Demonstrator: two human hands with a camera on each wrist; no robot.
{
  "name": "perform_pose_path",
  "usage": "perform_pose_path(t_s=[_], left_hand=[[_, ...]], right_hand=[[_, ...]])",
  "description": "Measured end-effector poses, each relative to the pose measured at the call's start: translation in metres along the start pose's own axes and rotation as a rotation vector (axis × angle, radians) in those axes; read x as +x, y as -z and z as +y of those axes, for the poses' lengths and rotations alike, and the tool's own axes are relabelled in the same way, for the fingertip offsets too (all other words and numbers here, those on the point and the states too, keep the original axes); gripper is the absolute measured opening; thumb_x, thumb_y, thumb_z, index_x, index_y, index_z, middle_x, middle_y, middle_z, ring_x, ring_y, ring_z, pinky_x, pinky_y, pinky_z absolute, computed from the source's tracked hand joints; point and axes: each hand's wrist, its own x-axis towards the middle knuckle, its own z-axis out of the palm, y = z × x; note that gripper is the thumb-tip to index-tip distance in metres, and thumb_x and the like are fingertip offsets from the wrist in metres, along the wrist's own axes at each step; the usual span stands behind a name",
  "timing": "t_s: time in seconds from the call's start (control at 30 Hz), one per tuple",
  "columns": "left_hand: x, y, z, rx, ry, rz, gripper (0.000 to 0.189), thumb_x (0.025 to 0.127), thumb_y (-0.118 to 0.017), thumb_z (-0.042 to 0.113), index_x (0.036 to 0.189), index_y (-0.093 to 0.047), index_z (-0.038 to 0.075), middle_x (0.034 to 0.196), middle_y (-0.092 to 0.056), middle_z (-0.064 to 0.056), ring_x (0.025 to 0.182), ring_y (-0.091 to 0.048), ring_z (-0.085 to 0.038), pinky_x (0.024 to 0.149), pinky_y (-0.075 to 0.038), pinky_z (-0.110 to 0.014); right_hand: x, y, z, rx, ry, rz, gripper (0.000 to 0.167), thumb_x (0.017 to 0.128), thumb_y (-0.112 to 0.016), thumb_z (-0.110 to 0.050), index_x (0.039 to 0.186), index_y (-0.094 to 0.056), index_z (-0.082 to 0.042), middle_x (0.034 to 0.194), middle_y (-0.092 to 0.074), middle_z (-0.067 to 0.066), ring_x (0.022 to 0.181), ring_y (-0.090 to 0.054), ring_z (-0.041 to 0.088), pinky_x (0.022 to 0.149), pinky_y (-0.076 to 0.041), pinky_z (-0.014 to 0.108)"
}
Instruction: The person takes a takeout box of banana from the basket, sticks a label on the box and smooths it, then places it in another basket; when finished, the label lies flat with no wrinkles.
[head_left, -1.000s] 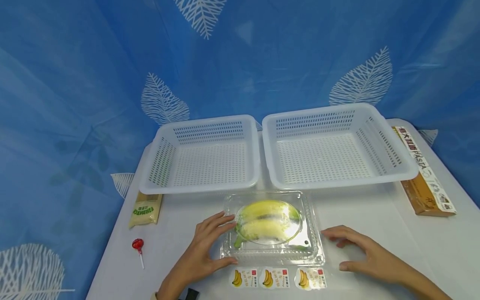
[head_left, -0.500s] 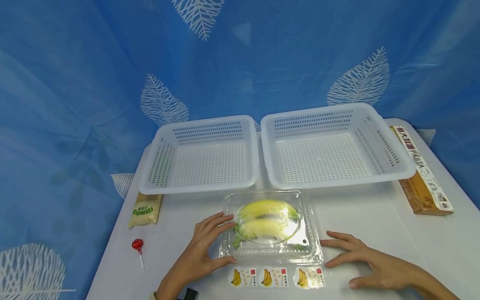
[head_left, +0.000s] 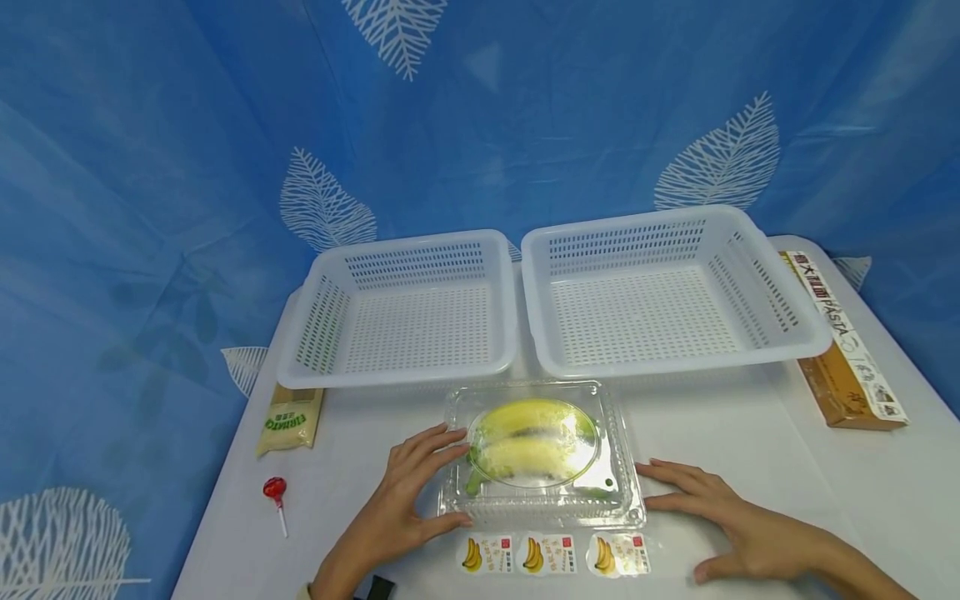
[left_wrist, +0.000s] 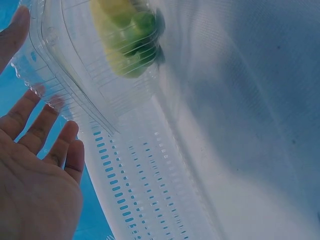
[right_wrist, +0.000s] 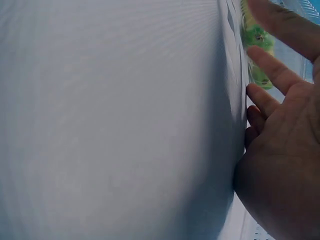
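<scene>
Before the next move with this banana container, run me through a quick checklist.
1. Bananas inside the clear container: ok.
2. Lid latched: cannot tell, though it lies over the bananas.
3. Left hand in place: ok, fingertips at the container's left edge.
4. Right hand in place: ok, fingertips at its right edge.
5. Firm grip: not ok, neither hand wraps round the container.
6. Banana labels in sight: ok, three in a row in front.

Blue leaf-printed curtain (head_left: 540, 117) behind white, round-cornered table (head_left: 735, 433).

Head view facing down, 2 wrist close-ups, container (head_left: 542, 515) shared
</scene>
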Motion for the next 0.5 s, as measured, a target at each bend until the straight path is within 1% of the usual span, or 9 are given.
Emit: perform_pose_path(t_s=[0.1, 0.17, 0.23, 0.37, 0.5], left_hand=[[0.0001, -0.0003, -0.0005, 0.010, -0.015, 0.009, 0.083, 0.072, -0.084, 0.042, 0.143, -0.049, 0.017, 0.149, -0.046, -0.003, 0.140, -0.037, -0.027, 0.101, -0.031, -0.047], [0.0002, -0.0003, -0.0009, 0.004, -0.013, 0.008, 0.083, 0.072, -0.085, 0.041, 0.143, -0.049, 0.017, 0.150, -0.046, -0.002, 0.141, -0.036, -0.026, 0.103, -0.030, -0.046], [0.0002, -0.0005, -0.0012, 0.009, -0.022, 0.013, 0.083, 0.072, -0.085, 0.042, 0.143, -0.050, 0.016, 0.149, -0.046, -0.002, 0.140, -0.037, -0.027, 0.103, -0.030, -0.046], [0.0001, -0.0001, -0.0007, 0.004, -0.014, 0.003, 0.082, 0.073, -0.084, 0.042, 0.142, -0.050, 0.016, 0.150, -0.046, -0.001, 0.141, -0.036, -0.026, 0.105, -0.029, -0.046], [0.0002, 0.0007, 0.0001, -0.006, 0.003, -0.013, 0.081, 0.074, -0.083, 0.042, 0.142, -0.050, 0.015, 0.151, -0.044, 0.000, 0.142, -0.035, -0.025, 0.106, -0.028, -0.046]], right_hand=[[0.0006, -0.0021, 0.0004, -0.051, 0.028, 0.017, 0.075, 0.079, -0.078, -0.039, 0.143, -0.048, -0.017, 0.157, -0.027, 0.018, 0.147, -0.008, 0.006, 0.105, -0.004, 0.007], [0.0008, -0.0027, 0.0000, -0.076, 0.036, 0.026, 0.074, 0.079, -0.078, -0.040, 0.143, -0.048, -0.018, 0.156, -0.027, 0.019, 0.147, -0.007, 0.006, 0.106, -0.004, 0.008], [0.0006, -0.0034, -0.0009, -0.091, 0.026, 0.027, 0.073, 0.079, -0.077, -0.041, 0.143, -0.049, -0.020, 0.156, -0.028, 0.018, 0.146, -0.007, 0.005, 0.106, -0.005, 0.008], [-0.0003, -0.0044, -0.0029, -0.109, 0.006, 0.029, 0.071, 0.079, -0.076, -0.043, 0.142, -0.049, -0.023, 0.156, -0.029, 0.016, 0.146, -0.007, 0.004, 0.106, -0.005, 0.008], [-0.0006, -0.0053, -0.0024, -0.130, 0.056, 0.050, 0.069, 0.080, -0.076, -0.038, 0.141, -0.050, -0.020, 0.155, -0.029, 0.019, 0.146, -0.009, 0.009, 0.108, -0.005, 0.009]])
